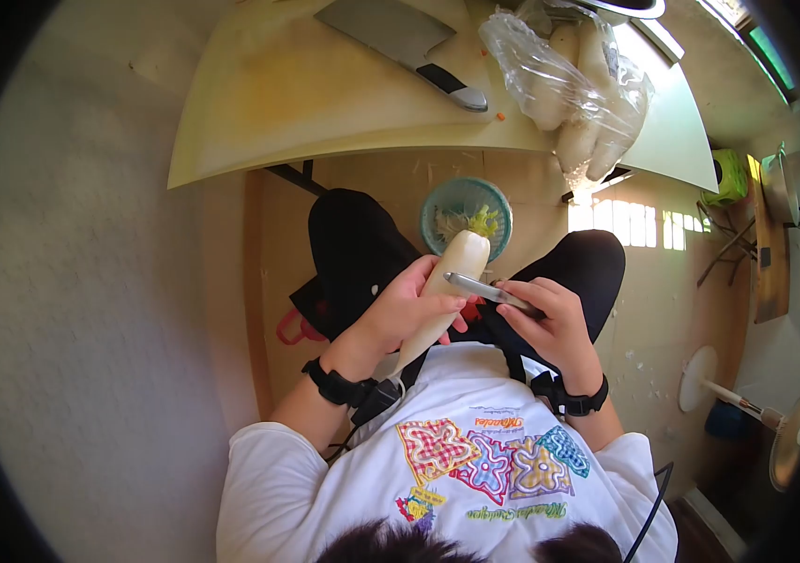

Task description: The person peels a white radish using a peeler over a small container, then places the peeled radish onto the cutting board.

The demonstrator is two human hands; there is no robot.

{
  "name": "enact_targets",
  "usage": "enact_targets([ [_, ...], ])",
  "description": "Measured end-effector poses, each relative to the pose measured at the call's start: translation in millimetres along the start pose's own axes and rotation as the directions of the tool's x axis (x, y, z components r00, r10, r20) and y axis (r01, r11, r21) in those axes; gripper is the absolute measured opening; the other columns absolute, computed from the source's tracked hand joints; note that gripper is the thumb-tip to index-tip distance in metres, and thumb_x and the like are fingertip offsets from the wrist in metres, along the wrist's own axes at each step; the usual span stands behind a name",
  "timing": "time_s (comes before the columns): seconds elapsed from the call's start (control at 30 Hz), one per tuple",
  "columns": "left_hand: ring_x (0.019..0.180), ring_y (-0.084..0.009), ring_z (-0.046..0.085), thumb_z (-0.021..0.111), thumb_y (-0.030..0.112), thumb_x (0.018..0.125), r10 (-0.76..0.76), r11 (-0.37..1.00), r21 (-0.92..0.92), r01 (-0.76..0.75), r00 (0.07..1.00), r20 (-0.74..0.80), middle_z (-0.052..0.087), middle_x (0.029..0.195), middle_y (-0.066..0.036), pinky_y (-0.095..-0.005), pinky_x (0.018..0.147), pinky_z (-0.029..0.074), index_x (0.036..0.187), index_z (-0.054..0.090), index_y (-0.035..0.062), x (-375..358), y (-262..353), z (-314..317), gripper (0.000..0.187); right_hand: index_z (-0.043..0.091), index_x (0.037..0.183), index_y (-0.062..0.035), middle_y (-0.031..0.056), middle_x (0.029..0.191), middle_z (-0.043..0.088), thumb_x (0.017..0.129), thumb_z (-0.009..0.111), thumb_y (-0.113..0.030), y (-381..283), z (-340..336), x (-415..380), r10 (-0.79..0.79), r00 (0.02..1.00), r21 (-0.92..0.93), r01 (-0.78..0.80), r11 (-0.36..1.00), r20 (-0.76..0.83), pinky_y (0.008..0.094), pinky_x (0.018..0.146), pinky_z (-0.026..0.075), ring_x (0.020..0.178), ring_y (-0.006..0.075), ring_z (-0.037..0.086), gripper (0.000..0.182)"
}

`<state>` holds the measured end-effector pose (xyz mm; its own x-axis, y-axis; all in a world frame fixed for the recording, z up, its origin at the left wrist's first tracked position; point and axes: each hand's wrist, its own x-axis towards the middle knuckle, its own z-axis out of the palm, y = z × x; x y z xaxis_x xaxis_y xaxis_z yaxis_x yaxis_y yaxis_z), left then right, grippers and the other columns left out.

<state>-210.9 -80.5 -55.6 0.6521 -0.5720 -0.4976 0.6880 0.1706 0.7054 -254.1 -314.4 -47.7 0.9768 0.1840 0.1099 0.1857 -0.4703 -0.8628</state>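
My left hand (407, 314) grips a long white radish (449, 274) around its middle, holding it slanted over my lap with its thick end pointing away from me. My right hand (550, 319) holds a metal peeler (477, 285) whose blade lies across the radish. Below the radish's far end, on the floor between my knees, sits a teal bowl (497, 202) with peelings and green scraps in it.
A pale cutting board (325, 103) lies ahead on the table with a cleaver (409, 42) on it. A clear plastic bag of white radishes (573, 89) rests at its right. A fan (789, 436) stands on the floor at right.
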Motion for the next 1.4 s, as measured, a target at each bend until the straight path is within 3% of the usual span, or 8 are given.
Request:
enact_targets([
  [0.27, 0.063, -0.0148, 0.062, 0.065, 0.012, 0.09, -0.009, 0.999, -0.039, 0.01, 1.0, 0.009, 0.06, 0.1, -0.011, -0.0273, 0.049, 0.052, 0.131, 0.04, 0.0066, -2.6, -14.0, -6.8, 0.048, 0.071, 0.108, -0.0049, 0.0076, 0.076, 0.062, 0.08, 0.076, -0.003, 7.5, 5.9, 2.5, 0.007, 0.998, -0.044, -0.005, 0.999, 0.056, 0.0269, 0.051, 0.043, 0.057, 0.0159, 0.056, 0.029],
  [0.33, 0.062, -0.0149, 0.062, 0.065, 0.012, 0.09, -0.017, 0.999, -0.051, 0.018, 1.0, 0.02, 0.06, 0.099, -0.011, -0.0274, 0.049, 0.052, 0.131, 0.04, 0.007, -1.6, -14.4, -7.3, 0.049, 0.072, 0.105, -0.0065, 0.0083, 0.071, 0.059, 0.08, 0.077, -0.009, 7.3, 6.7, 4.2, -0.002, 1.0, -0.081, 0.004, 0.997, 0.018, 0.0297, 0.05, 0.044, 0.056, 0.0204, 0.056, 0.026],
  [0.57, 0.059, -0.0129, 0.061, 0.069, 0.015, 0.09, -0.011, 0.997, -0.074, 0.014, 0.999, 0.042, 0.061, 0.095, -0.009, -0.0276, 0.046, 0.052, 0.124, 0.039, 0.0061, -0.8, -10.0, -1.2, 0.046, 0.071, 0.103, -0.0067, 0.0088, 0.072, 0.061, 0.08, 0.077, -0.008, 7.6, 6.8, 6.6, -0.051, 0.997, -0.098, 0.045, 0.994, -0.06, 0.0302, 0.05, 0.044, 0.056, 0.0213, 0.057, 0.024],
  [0.73, 0.06, -0.015, 0.061, 0.068, 0.014, 0.089, -0.058, 0.998, 0.0, 0.059, 0.993, 0.101, 0.059, 0.097, -0.011, -0.0277, 0.048, 0.051, 0.131, 0.037, 0.0072, -12.4, -6.7, 8.7, 0.053, 0.069, 0.1, -0.0007, 0.0095, 0.068, 0.056, 0.084, 0.074, -0.009, 17.9, -8.1, 13.2, 0.04, 0.975, -0.217, -0.088, 0.972, -0.217, 0.0276, 0.051, 0.041, 0.055, 0.018, 0.053, 0.018],
  [0.8, 0.06, -0.0143, 0.06, 0.068, 0.014, 0.088, -0.063, 0.998, 0.003, 0.064, 0.983, 0.17, 0.059, 0.097, -0.01, -0.0274, 0.049, 0.05, 0.131, 0.037, 0.0062, -18.0, -4.8, 15.1, 0.053, 0.069, 0.1, 0.0013, 0.0099, 0.071, 0.061, 0.085, 0.074, -0.009, 33.5, -12.9, 10.1, 0.047, 0.973, -0.146, -0.081, 0.986, -0.226, 0.027, 0.055, 0.043, 0.058, 0.017, 0.054, 0.019],
  [0.87, 0.06, -0.0144, 0.061, 0.068, 0.014, 0.087, -0.055, 0.998, -0.006, 0.057, 0.99, 0.127, 0.059, 0.097, -0.01, -0.0273, 0.049, 0.05, 0.131, 0.037, 0.0062, -15.9, 1.6, 14.5, 0.054, 0.069, 0.101, 0.0019, 0.0099, 0.073, 0.063, 0.086, 0.074, -0.01, 39.6, -11.2, 4.9, 0.03, 0.972, -0.114, -0.058, 0.992, -0.235, 0.0267, 0.056, 0.043, 0.06, 0.0162, 0.055, 0.02],
  [0.93, 0.061, -0.0147, 0.061, 0.068, 0.014, 0.088, -0.026, 0.999, -0.022, 0.028, 0.997, 0.077, 0.059, 0.098, -0.011, -0.0271, 0.049, 0.05, 0.132, 0.038, 0.0063, -12.2, 5.2, 10.8, 0.053, 0.069, 0.101, 0.0021, 0.0102, 0.077, 0.065, 0.086, 0.074, -0.011, 36.8, -11.2, 2.4, 0.157, 0.955, -0.051, -0.176, 0.983, -0.25, 0.0261, 0.059, 0.044, 0.062, 0.0143, 0.056, 0.02],
  [1.4, 0.071, -0.015, 0.064, 0.068, 0.014, 0.089, -0.035, 0.999, 0.04, 0.033, 0.999, 0.038, 0.06, 0.105, -0.011, -0.0267, 0.052, 0.053, 0.133, 0.038, 0.0062, -2.2, -2.0, 5.4, 0.054, 0.069, 0.099, 0.0022, 0.0034, 0.073, 0.062, 0.085, 0.075, -0.007, 21.3, -14.1, -5.3, 0.185, 0.946, 0.098, -0.165, 0.982, -0.264, 0.0221, 0.055, 0.038, 0.061, 0.0063, 0.049, 0.019],
])
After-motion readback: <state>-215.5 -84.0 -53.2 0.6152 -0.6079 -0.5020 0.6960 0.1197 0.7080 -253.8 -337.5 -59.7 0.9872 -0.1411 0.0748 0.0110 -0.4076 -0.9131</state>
